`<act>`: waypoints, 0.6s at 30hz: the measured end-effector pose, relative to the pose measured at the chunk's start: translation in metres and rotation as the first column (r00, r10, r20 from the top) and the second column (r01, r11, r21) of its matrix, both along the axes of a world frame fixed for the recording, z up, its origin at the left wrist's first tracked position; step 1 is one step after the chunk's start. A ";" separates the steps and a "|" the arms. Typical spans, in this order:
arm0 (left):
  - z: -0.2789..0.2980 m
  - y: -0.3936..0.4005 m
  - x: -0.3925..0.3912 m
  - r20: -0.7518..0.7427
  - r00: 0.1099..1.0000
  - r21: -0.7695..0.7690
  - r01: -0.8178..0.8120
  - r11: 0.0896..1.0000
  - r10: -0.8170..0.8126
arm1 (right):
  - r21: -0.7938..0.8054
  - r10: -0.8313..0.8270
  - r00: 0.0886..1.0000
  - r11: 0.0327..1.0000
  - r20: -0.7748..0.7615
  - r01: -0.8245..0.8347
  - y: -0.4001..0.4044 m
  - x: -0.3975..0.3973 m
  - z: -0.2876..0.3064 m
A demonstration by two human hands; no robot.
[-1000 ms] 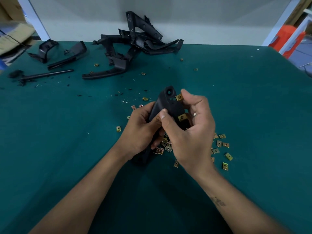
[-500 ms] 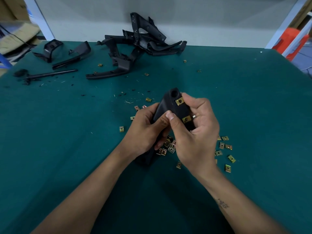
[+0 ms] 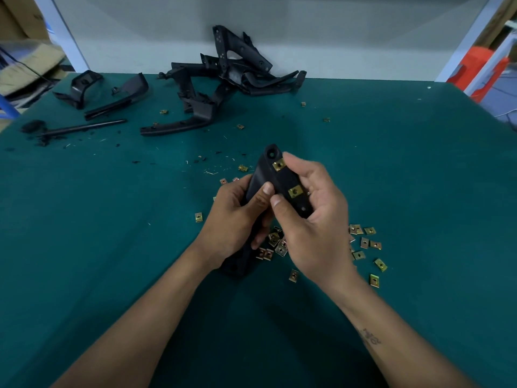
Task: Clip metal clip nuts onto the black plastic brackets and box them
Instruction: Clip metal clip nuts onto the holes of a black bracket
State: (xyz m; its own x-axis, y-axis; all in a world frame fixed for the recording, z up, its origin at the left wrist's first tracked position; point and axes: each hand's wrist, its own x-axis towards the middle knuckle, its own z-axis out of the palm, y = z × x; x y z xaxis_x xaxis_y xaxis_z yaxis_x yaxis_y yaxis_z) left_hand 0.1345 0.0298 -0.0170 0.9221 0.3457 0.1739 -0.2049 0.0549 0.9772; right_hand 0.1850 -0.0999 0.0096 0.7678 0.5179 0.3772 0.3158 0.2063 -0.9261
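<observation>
Both hands hold one black plastic bracket (image 3: 275, 182) up over the green table (image 3: 112, 247), its upper end tilted away from the person. The left hand (image 3: 237, 219) wraps around the lower half, thumb laid across the front face; the right hand (image 3: 310, 228) curls around the right edge, its fingertips (image 3: 289, 158) by the top and its thumb resting just beside the lower clip. Two brass-coloured clip nuts are already on the bracket's edge, an upper clip nut (image 3: 279, 164) near the round hole and a lower clip nut (image 3: 295, 191) further down. Loose clip nuts (image 3: 363, 243) lie scattered on the table under and to the right of the hands, with a few strays further off. A pile of black brackets (image 3: 223, 79) waits at the far edge of the table; no box is in view. The main risk, as I judge it, is a clip that sits only partly pushed on: whether the lower one is fully seated cannot be told from here, and a half-seated clip could slip off in boxing. Thumb pressure off-centre could also cock the clip crooked, and shifting grip above the pile might drop the bracket and scatter the loose nuts.
</observation>
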 end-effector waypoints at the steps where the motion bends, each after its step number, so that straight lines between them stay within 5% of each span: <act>1: 0.001 -0.001 0.001 -0.004 1.000 -0.029 -0.018 0.999 0.018 | -0.038 0.015 0.999 0.999 0.030 -0.014 -0.001 0.001 0.000; 5: 0.007 -0.002 0.004 -0.012 0.991 -0.285 -0.128 0.950 0.130 | -0.085 -0.050 0.990 0.994 0.135 0.062 -0.003 0.007 -0.003; 10: 0.015 0.009 0.004 -0.063 0.918 -0.538 -0.362 0.761 0.392 | -0.161 -0.127 0.972 0.974 0.196 0.159 -0.005 0.011 -0.002; 12: 0.017 0.011 0.005 -0.058 0.886 -0.565 -0.409 0.716 0.460 | -0.243 0.012 0.987 0.970 0.159 0.027 -0.002 0.006 -0.005; 15: 0.020 0.006 0.005 -0.065 0.870 -0.527 -0.445 0.724 0.488 | -0.329 0.333 0.925 0.866 -0.180 -0.376 0.004 -0.005 -0.008; 18: 0.021 -0.001 0.000 -0.028 0.909 -0.391 -0.392 0.833 0.415 | -0.285 0.372 0.900 0.858 -0.229 -0.427 0.008 -0.004 -0.014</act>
State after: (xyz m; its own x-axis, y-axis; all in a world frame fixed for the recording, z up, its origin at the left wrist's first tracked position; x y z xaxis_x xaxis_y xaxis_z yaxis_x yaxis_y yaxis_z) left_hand 0.1347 0.0284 0.0036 0.6788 0.7343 -0.0011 -0.3437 0.3191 0.8832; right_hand 0.1807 -0.0917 -0.0041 0.5034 0.8636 0.0283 0.1124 -0.0330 -0.9931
